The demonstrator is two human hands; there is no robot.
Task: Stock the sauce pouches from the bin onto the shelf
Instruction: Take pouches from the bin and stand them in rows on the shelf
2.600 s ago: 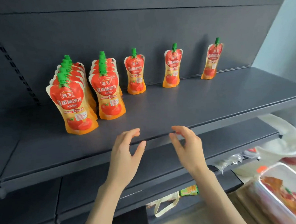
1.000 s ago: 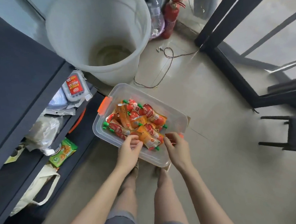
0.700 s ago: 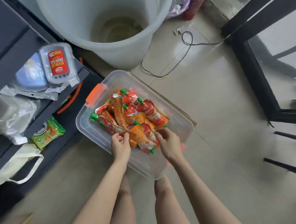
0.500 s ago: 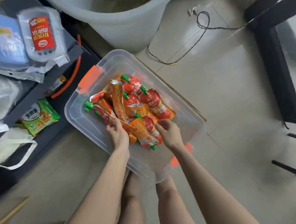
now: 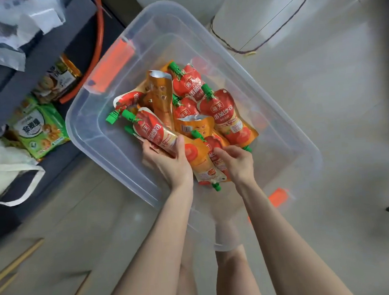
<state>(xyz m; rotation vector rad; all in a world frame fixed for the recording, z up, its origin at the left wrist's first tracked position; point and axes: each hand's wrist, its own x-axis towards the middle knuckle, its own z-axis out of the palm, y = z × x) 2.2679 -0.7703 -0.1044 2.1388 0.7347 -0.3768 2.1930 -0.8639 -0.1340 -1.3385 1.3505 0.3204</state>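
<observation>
A clear plastic bin (image 5: 285,128) with orange latches sits on the floor, holding several red-and-orange tomato sauce pouches (image 5: 228,113) with green caps. My left hand (image 5: 167,162) is inside the bin, its fingers wrapped around one pouch (image 5: 154,131) whose green cap points up-left. My right hand (image 5: 235,163) reaches in beside it, fingers curled onto another pouch (image 5: 201,163) that lies cap-down near the bin's front wall. The stocking shelf is out of view.
The dark lower shelves (image 5: 46,53) stand at left with a green snack packet (image 5: 40,129), a jar, plastic bags and a white cloth bag (image 5: 5,168). A white bucket (image 5: 230,10) and a loose cable (image 5: 262,43) lie beyond the bin. My legs are under the bin's front edge.
My view dropped from the shelf to the floor bin and moved closer. Both hands went into the bin; the left one has closed around a pouch and raised it slightly.
</observation>
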